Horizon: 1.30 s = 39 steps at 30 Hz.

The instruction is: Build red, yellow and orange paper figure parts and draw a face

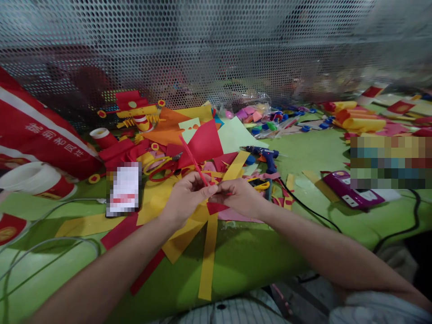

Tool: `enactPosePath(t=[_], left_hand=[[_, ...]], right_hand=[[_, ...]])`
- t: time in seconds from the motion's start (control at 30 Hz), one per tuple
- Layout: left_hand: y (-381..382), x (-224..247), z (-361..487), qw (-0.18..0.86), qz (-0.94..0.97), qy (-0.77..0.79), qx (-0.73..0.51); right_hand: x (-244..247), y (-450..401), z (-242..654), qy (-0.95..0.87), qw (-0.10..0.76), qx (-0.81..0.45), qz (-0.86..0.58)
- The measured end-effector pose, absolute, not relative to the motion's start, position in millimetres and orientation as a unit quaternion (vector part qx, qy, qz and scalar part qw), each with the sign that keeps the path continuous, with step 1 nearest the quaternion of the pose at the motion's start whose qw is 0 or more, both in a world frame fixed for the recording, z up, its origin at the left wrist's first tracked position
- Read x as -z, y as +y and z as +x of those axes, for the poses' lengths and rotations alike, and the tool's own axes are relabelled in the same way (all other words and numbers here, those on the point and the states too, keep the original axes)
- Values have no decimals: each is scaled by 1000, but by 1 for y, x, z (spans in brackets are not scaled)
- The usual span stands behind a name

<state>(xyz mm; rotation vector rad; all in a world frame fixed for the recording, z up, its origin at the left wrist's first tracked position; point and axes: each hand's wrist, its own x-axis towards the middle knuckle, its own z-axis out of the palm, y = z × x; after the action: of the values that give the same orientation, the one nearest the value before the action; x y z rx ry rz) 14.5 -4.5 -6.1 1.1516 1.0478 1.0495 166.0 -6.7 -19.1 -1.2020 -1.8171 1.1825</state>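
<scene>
My left hand [185,198] pinches a narrow red paper strip [193,157] that sticks up and to the left from between thumb and fingers. My right hand [242,196] meets it at the fingertips, its fingers closed round the lower end of the same strip; exactly how they grip is partly hidden. Under both hands lie yellow paper sheets [155,198] and a long yellow strip [207,265] reaching toward the table's front edge. Beyond the hands are scissors [158,167] with yellow and red handles, a red paper sheet [205,143] and a blue glue gun [268,157].
A phone [124,191] lies left of my hands, with a white cable. Paper cups [40,177] and a red bag [37,121] stand at far left. At right are a purple box [353,189] and a black cord [308,204]. Perforated metal mesh [216,49] rises behind the green table [256,256].
</scene>
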Motion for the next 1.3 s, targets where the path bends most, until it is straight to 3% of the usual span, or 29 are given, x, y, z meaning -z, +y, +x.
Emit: enactPosePath(t=[0.17,0.37,0.6,1.0,1.3], left_hand=[[-2,6,12,546,546,480,-416],[-1,12,11,503,539,491,-464],[-3,10,12,525,515,479,-479],[-3,7,13,527,524,465,-481],[0,11,11,515,537,464,-481]], right_hand=[[18,-5,168,-699,327,-447,-453],[21,-2,169,-687,324,-462,-457],[19,-3,168,-685,334,-459,-457],[22,2,171,-575,304,-667,-363],[26,1,168,-601,331,-593,-421]])
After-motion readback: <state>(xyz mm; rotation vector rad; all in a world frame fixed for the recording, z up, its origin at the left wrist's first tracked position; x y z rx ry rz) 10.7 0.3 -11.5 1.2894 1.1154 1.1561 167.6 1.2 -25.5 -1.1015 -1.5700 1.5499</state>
